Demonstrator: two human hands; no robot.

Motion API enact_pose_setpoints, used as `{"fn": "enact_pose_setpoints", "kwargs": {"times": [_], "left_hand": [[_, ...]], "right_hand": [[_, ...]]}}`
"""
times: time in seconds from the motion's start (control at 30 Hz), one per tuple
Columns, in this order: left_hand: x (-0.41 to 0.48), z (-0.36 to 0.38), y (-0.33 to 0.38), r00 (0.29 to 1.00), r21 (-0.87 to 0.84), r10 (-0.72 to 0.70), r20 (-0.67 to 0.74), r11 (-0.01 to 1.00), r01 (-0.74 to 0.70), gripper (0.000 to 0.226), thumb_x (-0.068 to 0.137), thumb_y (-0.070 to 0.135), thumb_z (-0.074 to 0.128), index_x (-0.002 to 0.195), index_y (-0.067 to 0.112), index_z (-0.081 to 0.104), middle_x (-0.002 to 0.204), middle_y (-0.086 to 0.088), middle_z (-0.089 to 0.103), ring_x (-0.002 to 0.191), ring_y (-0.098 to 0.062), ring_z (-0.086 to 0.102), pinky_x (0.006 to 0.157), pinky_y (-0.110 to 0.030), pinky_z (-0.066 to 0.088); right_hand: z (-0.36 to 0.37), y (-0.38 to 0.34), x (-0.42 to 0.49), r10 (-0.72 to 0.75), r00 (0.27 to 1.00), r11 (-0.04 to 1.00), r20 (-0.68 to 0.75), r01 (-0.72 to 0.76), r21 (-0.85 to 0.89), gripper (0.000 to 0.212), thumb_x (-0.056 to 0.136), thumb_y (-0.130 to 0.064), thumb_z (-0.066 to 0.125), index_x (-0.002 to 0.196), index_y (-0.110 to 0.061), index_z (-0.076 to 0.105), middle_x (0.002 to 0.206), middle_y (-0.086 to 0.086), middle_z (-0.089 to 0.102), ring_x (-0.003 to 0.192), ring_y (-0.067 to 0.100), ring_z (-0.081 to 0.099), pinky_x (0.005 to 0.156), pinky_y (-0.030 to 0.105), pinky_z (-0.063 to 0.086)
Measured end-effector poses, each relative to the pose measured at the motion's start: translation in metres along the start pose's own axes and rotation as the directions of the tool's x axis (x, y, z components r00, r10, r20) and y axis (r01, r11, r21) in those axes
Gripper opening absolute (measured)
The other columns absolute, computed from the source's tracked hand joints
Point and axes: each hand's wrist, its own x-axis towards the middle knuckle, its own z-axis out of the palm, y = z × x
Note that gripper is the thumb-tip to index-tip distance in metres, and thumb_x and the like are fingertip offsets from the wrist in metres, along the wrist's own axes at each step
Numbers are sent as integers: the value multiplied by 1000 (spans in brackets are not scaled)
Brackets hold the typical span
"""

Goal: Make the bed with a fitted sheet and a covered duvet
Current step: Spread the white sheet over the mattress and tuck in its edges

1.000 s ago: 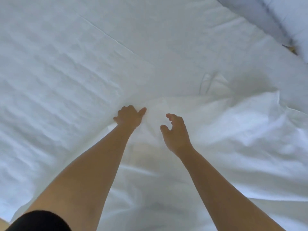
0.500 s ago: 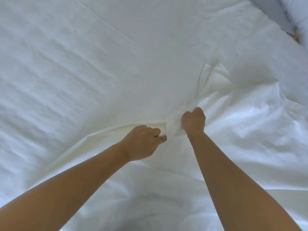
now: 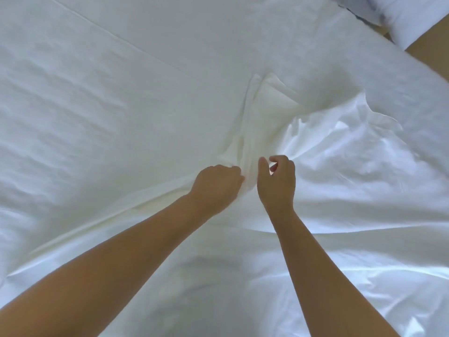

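White cloth fills nearly everything in view. Beyond the hands and out to their left, the sheet [image 3: 121,105] lies flat and fairly smooth, with one long straight crease running across it. Right between the hands a cream fold [image 3: 245,132] rises in a narrow ridge and runs away from them. To the right of the hands lies a brighter, glossier cloth [image 3: 352,147], loosely rumpled. I cannot tell which of these layers is the duvet and which its cover.

The left hand [image 3: 217,184] is a tight fist, gripping the near end of the cream fold, and a taut pleat runs from it back along the forearm. The right hand [image 3: 277,183] sits just beside it with its fingers curled and its thumb held a little apart. Whether any cloth is pinched there I cannot tell. Far beyond the right hand a pillow [image 3: 413,18] sits beside a tan strip of floor [image 3: 432,52].

The main risk, as I judge it, is pulling with only one hand truly gripping. The fold would then skew towards the left and drag the flat sheet into fresh wrinkles. With white on white, the right hand could also easily catch the wrong layer, or two at once, leaving the cover twisted around its filling.
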Motion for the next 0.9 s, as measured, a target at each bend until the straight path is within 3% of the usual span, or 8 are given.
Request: {"fn": "enact_pose_setpoints", "kwargs": {"times": [0.13, 0.23, 0.3, 0.4, 0.53, 0.67, 0.8, 0.9], "left_hand": [[-40, -1, 29, 943, 109, 329, -52, 940, -322, 37, 44, 7, 85, 79, 15, 75, 37, 4, 41, 26, -13, 36, 36, -16, 20], [-52, 2, 35, 895, 124, 446, 14, 887, -445, 47, 44, 7, 82, 89, 16, 77, 40, 5, 44, 29, -14, 40, 36, -16, 23], [-55, 8, 32, 884, 23, 465, 44, 885, -466, 28, 66, 16, 78, 93, 17, 74, 49, 3, 54, 38, -18, 52, 40, -19, 35], [-38, 12, 23, 964, -259, 95, 250, 966, -28, 39, 92, 50, 46, 118, 25, 61, 81, 13, 58, 84, -14, 61, 75, -25, 43], [12, 35, 11, 873, -378, -367, 321, 795, 474, 76, 85, 57, 54, 144, 15, 31, 135, -7, 44, 130, -25, 38, 104, -36, 33], [46, 60, 24, 735, -442, -410, 540, 606, 662, 96, 76, 51, 70, 144, 5, 19, 138, -10, 44, 121, -29, 47, 93, -36, 43], [56, 76, 38, 766, -622, -393, 509, 447, 643, 54, 77, 32, 74, 121, 8, 54, 110, -5, 63, 99, -23, 61, 84, -35, 51], [56, 79, 49, 795, -538, -322, 515, 600, 591, 11, 84, 17, 58, 93, 10, 59, 85, -1, 58, 81, -21, 58, 66, -26, 43]], "right_hand": [[-7, -21, 16, 14, 939, 977, 344, 60, -202, 73, 77, -53, 65, 130, -9, 41, 121, 5, 42, 117, 23, 43, 91, 31, 40], [-8, -13, 17, 59, 925, 824, 375, 167, -542, 32, 86, -16, 56, 114, -5, 43, 111, 9, 46, 107, 28, 49, 74, 28, 38], [-17, 2, 16, 71, 961, 863, 269, 76, -500, 19, 85, -2, 46, 103, -5, 48, 99, 7, 53, 92, 26, 54, 71, 28, 39], [-36, 29, 9, 279, 954, 955, 110, -288, 70, 20, 79, 3, 39, 81, -12, 51, 73, -3, 48, 69, 17, 46, 59, 25, 38], [-54, 55, -19, 471, 869, 743, 151, -483, 463, 31, 75, 9, 33, 62, -18, 41, 58, -3, 37, 47, 12, 31, 35, 14, 22], [-55, 75, -38, 510, 847, 766, 149, -526, 369, 7, 85, -13, 44, 84, -17, 49, 70, -5, 48, 61, 16, 46, 49, 24, 33], [-45, 86, -26, 468, 872, 883, 141, -455, -120, 88, 76, -64, 59, 141, -18, 21, 119, 8, 51, 113, 31, 51, 83, 34, 38], [-26, 84, -2, 453, 875, 878, 172, -403, -258, 112, 71, -66, 64, 149, -26, -5, 136, 12, 30, 126, 35, 34, 94, 45, 38]]}}
